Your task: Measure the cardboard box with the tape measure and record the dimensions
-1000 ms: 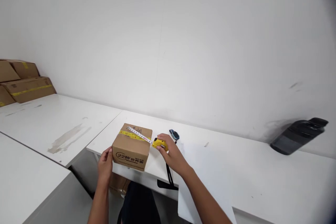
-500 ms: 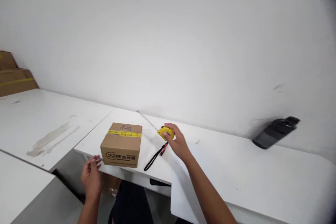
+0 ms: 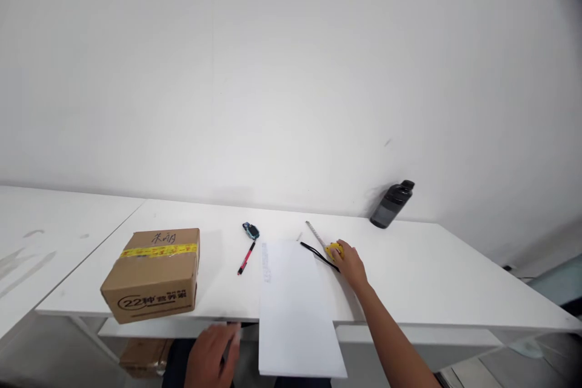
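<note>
Right, the yellow tape measure (image 3: 335, 250) sits over the right half of the counter (image 3: 422, 291), and the right hand (image 3: 346, 259) is wrapped around its case, thumb and fingers clamped on it. Whether the case touches the surface, I can't tell. Out comes the blade (image 3: 315, 234), a pale strip slanting away toward the wall (image 3: 291, 73), with a black strap (image 3: 317, 254) just beside it, running back toward that same hand.

Over to the nearer side now, and white paper (image 3: 295, 315) reaches past the counter's front edge, faint marks near its upper left corner. Just left of the paper lies a red and black pen (image 3: 247, 257), and close beyond its far end a small blue and black object (image 3: 251, 230).

Further left, it's the cardboard box (image 3: 150, 276), well apart from the tape measure, yellow tape (image 3: 159, 251) across its top, handwriting behind that strip and a big printed 22 on its front. Low in front of the counter comes the left hand (image 3: 210, 354), blurred, back turned upward, a dark gap beside the thumb; whether the fingertips meet, I can't tell.

Far right, a black bottle (image 3: 391, 205) slants near the wall, and down below the counter, another carton (image 3: 140, 356) shows at left.
</note>
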Action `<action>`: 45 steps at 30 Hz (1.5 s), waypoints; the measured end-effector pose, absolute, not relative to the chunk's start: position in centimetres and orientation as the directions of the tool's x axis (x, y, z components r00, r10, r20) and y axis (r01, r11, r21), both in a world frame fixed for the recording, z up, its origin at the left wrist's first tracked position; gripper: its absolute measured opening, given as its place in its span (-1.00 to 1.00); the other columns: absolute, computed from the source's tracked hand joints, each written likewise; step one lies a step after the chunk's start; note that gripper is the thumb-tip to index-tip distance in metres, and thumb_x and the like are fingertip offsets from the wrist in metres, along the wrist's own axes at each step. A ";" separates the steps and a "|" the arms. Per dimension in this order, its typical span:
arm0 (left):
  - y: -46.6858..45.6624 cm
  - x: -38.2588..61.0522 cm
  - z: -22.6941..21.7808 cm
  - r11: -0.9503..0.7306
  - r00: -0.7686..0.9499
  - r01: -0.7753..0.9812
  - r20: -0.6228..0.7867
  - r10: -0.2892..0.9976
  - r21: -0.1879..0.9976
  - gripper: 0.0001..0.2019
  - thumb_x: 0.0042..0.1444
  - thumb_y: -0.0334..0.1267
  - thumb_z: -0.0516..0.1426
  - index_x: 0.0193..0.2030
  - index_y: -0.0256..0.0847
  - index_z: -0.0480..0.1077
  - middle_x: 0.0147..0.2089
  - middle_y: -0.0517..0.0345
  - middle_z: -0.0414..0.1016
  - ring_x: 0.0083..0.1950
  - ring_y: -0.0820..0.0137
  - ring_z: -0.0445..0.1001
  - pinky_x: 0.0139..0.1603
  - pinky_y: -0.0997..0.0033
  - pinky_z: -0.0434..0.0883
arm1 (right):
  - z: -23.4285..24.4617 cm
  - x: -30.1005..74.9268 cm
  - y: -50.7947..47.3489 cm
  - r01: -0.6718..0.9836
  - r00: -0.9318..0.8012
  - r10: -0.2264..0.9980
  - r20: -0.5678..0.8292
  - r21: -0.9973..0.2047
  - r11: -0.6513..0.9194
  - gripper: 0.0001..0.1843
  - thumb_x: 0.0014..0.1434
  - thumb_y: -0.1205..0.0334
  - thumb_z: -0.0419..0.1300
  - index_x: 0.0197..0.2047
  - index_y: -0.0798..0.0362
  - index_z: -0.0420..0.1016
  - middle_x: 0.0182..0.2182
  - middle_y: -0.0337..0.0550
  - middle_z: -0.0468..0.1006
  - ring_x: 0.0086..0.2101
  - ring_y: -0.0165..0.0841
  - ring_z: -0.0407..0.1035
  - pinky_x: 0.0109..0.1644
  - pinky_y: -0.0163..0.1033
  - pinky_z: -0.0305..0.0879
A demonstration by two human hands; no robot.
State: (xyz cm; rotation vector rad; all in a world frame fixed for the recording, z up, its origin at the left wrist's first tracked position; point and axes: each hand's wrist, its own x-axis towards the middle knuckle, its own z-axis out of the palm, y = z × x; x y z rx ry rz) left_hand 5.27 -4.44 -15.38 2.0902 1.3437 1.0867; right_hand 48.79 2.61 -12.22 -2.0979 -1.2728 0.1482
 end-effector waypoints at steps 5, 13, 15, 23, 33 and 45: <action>2.9 10.0 -10.8 -0.349 0.153 0.842 0.438 0.886 0.412 -0.60 0.12 -0.11 0.10 0.06 -0.23 0.47 0.20 -0.20 0.44 0.26 -0.04 0.32 0.18 -0.10 0.28 | -11.4 49.1 3.4 0.663 0.636 0.763 0.112 -0.586 -0.466 -0.51 0.28 -0.01 -0.11 0.03 0.09 0.46 -0.10 0.05 0.55 0.00 -0.09 0.37 0.31 0.22 -0.21; 5.4 11.6 -10.3 -0.391 0.208 0.839 0.442 0.873 0.377 -0.76 0.25 -0.24 0.01 -0.23 -0.18 0.51 -0.16 -0.01 0.60 -0.05 0.21 0.53 0.19 0.07 0.22 | -10.3 42.3 0.7 0.799 0.478 0.804 0.352 -0.556 -0.232 -0.42 0.27 0.01 -0.01 0.28 0.10 0.24 0.03 0.13 0.44 0.03 -0.07 0.32 0.05 0.01 0.24; 3.7 12.5 -10.1 -0.466 0.262 0.799 0.476 0.839 0.381 -0.79 0.26 -0.23 0.03 -0.20 -0.13 0.50 -0.13 0.08 0.61 -0.03 0.28 0.53 0.28 0.08 0.14 | -10.0 38.2 -0.3 0.891 0.124 0.921 0.369 -0.451 0.060 -0.44 0.27 0.08 0.02 0.31 -0.03 0.20 -0.09 -0.03 0.53 -0.21 -0.21 0.44 -0.14 -0.16 0.30; 0.6 12.1 -10.5 -0.723 0.560 0.635 0.484 0.673 0.270 -0.63 0.27 -0.04 0.06 0.13 -0.11 0.39 0.11 0.03 0.51 0.18 0.21 0.40 0.33 -0.02 0.11 | -10.5 31.0 3.3 0.354 0.063 0.983 0.170 -0.925 0.137 -0.38 0.32 -0.26 -0.17 -0.37 0.02 0.46 -0.69 -0.27 0.30 -0.63 -0.41 0.17 -0.49 -0.30 0.06; 2.1 10.9 -13.0 -0.692 0.636 0.721 0.356 0.685 0.043 -0.57 0.27 -0.08 0.05 0.28 0.21 0.26 0.37 0.08 0.24 0.36 0.09 0.19 0.33 -0.19 0.03 | -12.3 32.0 2.5 0.246 0.213 0.973 0.089 -0.969 0.035 -0.45 0.21 -0.23 0.04 -0.57 0.02 0.41 -0.65 -0.25 0.39 -0.50 -0.34 0.30 -0.33 -0.24 0.20; 2.3 11.2 -12.9 -0.712 0.662 0.700 0.330 0.672 0.046 -0.59 0.31 -0.13 0.01 0.28 0.24 0.26 0.39 0.17 0.21 0.38 0.11 0.16 0.38 -0.23 -0.09 | -12.4 32.2 2.9 0.368 0.250 0.964 0.088 -0.930 -0.011 -0.54 0.18 -0.07 0.07 -0.65 -0.01 0.22 -0.62 -0.27 0.40 -0.49 -0.34 0.30 -0.36 -0.26 0.16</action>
